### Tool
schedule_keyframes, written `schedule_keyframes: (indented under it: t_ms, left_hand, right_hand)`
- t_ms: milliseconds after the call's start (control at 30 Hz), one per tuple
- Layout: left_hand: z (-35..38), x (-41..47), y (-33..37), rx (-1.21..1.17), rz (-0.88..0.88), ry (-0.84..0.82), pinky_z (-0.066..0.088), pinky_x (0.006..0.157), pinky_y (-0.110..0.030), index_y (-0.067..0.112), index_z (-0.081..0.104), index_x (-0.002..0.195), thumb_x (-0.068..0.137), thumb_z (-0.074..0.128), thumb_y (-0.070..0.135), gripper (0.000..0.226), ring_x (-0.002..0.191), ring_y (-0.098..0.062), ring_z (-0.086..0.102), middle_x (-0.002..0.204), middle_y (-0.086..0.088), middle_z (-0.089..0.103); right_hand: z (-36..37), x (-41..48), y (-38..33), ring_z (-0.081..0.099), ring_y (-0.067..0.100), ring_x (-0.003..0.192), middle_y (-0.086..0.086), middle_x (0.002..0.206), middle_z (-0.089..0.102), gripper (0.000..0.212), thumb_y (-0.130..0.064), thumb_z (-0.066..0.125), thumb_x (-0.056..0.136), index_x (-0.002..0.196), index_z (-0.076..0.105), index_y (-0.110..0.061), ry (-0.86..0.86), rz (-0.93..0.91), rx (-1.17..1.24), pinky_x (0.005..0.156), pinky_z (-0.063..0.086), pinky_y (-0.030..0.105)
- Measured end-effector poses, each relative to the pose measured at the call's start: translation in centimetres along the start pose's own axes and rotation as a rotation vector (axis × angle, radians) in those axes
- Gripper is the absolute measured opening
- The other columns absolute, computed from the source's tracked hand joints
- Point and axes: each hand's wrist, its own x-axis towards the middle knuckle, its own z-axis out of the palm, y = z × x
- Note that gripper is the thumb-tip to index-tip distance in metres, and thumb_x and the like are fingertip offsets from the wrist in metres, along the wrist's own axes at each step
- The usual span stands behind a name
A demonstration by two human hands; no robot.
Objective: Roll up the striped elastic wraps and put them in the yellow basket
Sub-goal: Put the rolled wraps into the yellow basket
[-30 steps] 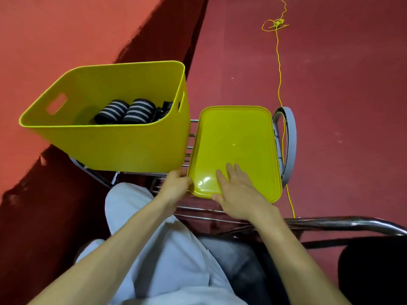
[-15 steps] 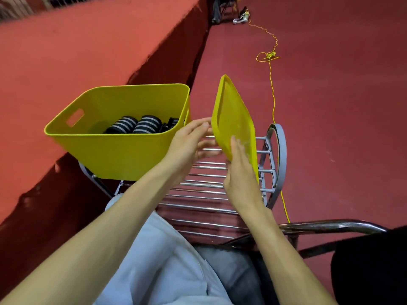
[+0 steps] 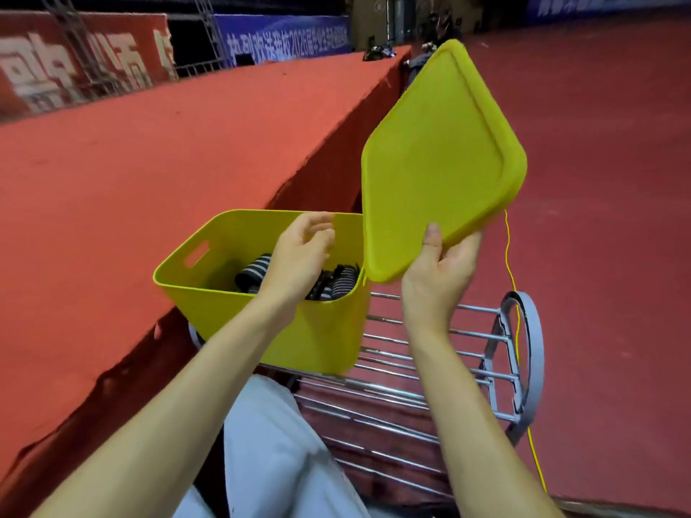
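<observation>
The rolled striped wraps lie in the bottom of the yellow basket, which stands on the left end of a metal rack against a red platform. No loose wrap shows outside it, so the rolling looks finished and the closing step is probably in hand.

The yellow lid is held up in the air, just right of the basket and above it. It is tilted, with its long axis running up and away from the grip. The right hand pinches its near corner, thumb on the facing side and fingers behind.

The left hand hovers over the basket opening with loosely curled fingers, holding nothing. It is the nearer hand to the basket. To close it, the lid must swing left and down and lie flat over the rim.
</observation>
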Motion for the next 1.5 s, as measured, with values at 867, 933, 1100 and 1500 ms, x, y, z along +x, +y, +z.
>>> schedule_keyframes:
  t_ms: [867,933,1100,1500]
  left_hand:
    - [-18.2,1.6,-11.5,0.072,-0.373,0.540,0.046,0.076,-0.041,0.019,0.049,0.085,0.080,0.071,0.037,0.029,0.091,-0.027,0.052,0.099,-0.011,0.052]
    - [-18.2,1.7,-11.9,0.038,-0.391,0.550,0.050,0.091,-0.046,0.018,0.051,0.110,0.079,0.073,0.038,0.043,0.106,-0.026,0.054,0.118,-0.009,0.049]
    - [-18.5,2.7,-11.3,0.074,-0.336,0.480,0.042,0.060,-0.036,0.020,0.060,0.095,0.088,0.061,0.019,0.007,0.080,-0.022,0.052,0.086,-0.001,0.057]
    - [-18.5,4.0,-12.1,0.373,-0.258,0.409,0.044,0.086,-0.051,-0.012,0.050,0.118,0.099,0.037,0.031,0.049,0.103,-0.044,0.051,0.122,-0.029,0.050]
  right_hand:
    - [7.2,0.2,6.1,0.052,0.027,0.126,0.002,0.138,0.056,0.073,-0.028,0.062,0.074,0.144,0.040,-0.024,-0.513,0.317,-0.411,0.106,0.041,0.051]
    - [7.0,0.3,6.1,0.052,0.031,0.125,0.008,0.136,0.056,0.062,-0.015,0.062,0.085,0.143,0.040,-0.019,-0.536,0.318,-0.465,0.106,0.040,0.049]
    - [6.6,0.7,6.2,0.050,0.033,0.126,0.018,0.135,0.056,0.045,-0.016,0.065,0.088,0.131,0.058,-0.006,-0.567,0.208,-0.663,0.106,0.038,0.042]
    - [6.3,0.6,5.7,0.054,0.034,0.120,0.013,0.133,0.059,0.052,-0.014,0.064,0.089,0.139,0.050,-0.009,-0.541,0.333,-0.673,0.101,0.044,0.047]
